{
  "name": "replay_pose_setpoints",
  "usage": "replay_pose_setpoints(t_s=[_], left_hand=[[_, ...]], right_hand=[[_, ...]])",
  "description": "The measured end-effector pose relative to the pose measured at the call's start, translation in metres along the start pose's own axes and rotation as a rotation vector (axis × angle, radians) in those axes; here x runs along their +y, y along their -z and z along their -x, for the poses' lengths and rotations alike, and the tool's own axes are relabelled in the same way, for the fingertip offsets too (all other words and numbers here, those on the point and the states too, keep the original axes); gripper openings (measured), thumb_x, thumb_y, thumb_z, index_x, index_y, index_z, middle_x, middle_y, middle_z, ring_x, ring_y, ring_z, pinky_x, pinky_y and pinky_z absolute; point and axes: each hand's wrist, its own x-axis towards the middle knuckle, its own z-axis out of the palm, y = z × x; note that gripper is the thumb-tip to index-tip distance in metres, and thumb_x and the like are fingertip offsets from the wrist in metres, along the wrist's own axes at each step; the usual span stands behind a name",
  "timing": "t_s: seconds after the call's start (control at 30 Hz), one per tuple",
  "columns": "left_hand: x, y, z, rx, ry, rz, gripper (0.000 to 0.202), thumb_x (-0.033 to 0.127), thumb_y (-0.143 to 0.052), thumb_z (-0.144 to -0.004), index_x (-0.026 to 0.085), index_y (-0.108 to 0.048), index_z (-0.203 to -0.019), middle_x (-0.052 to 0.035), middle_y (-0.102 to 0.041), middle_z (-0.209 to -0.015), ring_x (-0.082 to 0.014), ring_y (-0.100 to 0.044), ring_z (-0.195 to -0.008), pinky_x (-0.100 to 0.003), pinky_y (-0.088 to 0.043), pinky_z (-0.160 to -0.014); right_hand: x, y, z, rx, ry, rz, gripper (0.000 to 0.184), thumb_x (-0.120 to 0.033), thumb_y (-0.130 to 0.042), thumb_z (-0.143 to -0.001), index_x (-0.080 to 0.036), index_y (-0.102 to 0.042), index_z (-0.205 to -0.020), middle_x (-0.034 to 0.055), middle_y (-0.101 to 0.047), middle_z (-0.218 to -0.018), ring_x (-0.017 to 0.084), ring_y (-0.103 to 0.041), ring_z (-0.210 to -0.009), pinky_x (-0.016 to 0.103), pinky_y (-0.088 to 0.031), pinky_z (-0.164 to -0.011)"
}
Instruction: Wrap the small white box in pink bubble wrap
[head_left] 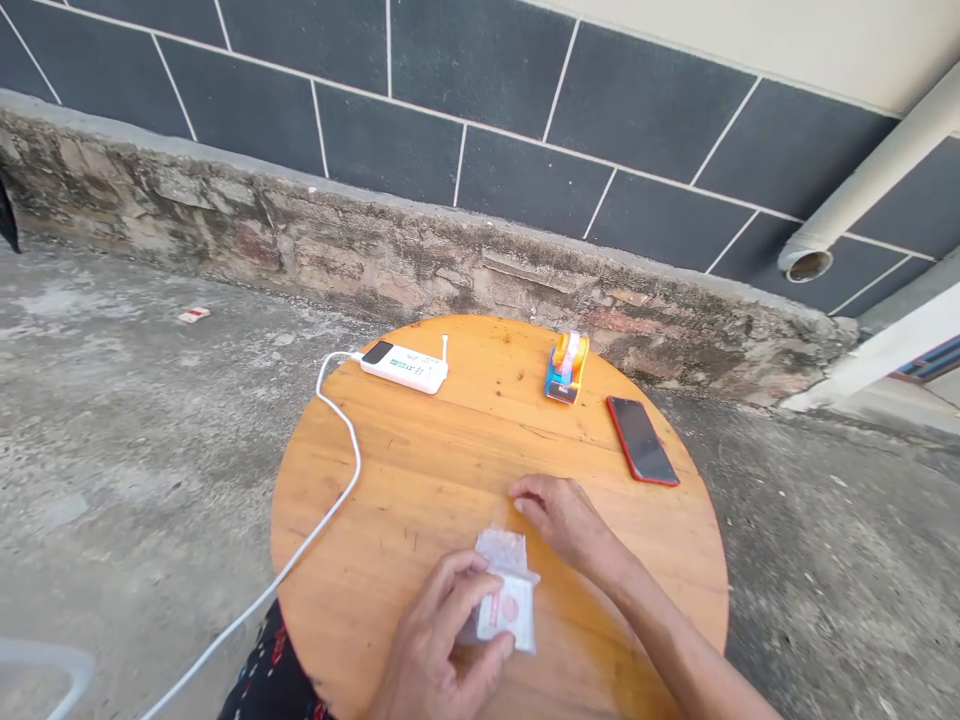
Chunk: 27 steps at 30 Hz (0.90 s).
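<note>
A small flat packet [508, 608] in clear plastic, white with red print, lies on the round wooden table [390, 490] close to its near side. My left hand [450, 625] grips it, fingers on its upper left and thumb at the lower edge. From its top a crinkled clear flap [501, 547] extends away from me. Just beyond that flap, my right hand [555, 510] is closed in a pinch, low over the wood. A faint see-through strip seems to run from the flap to its fingertips; its exact shape is hard to make out.
A white device [409, 368] with a white cable [354, 440] sits at the back left. An orange and blue tape dispenser [564, 370] stands at the back right, near a red-edged phone [643, 442]. Behind is a stone-based wall [420, 245] with a pipe [847, 215].
</note>
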Motion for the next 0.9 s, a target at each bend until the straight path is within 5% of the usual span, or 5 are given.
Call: replay_pose_setpoints(t_s=[0.5,0.9], left_hand=[[-0.002,0.003,-0.003,-0.049,-0.058,-0.043,0.037,0.01,-0.058,-0.076,0.024,-0.052,-0.11,-0.0061,-0.054,-0.108,-0.0137,-0.063,-0.082,-0.022,-0.054,-0.069],[0.0,0.004,-0.003,-0.056,-0.062,-0.064,0.037,0.009,-0.057,-0.075,0.023,-0.051,-0.108,-0.0067,-0.053,-0.107,-0.0144,-0.063,-0.084,-0.023,-0.054,-0.071]], right_hand=[[-0.017,-0.006,-0.022,-0.118,-0.036,0.216,0.017,-0.005,-0.049,-0.074,-0.018,-0.058,-0.069,0.0028,-0.064,-0.076,0.014,-0.053,-0.065,0.025,-0.022,-0.056],[-0.005,0.013,0.013,-0.026,-0.029,-0.026,0.014,-0.016,-0.044,-0.087,-0.02,-0.056,-0.081,-0.0026,-0.059,-0.069,0.013,-0.052,-0.063,0.022,-0.035,-0.06]])
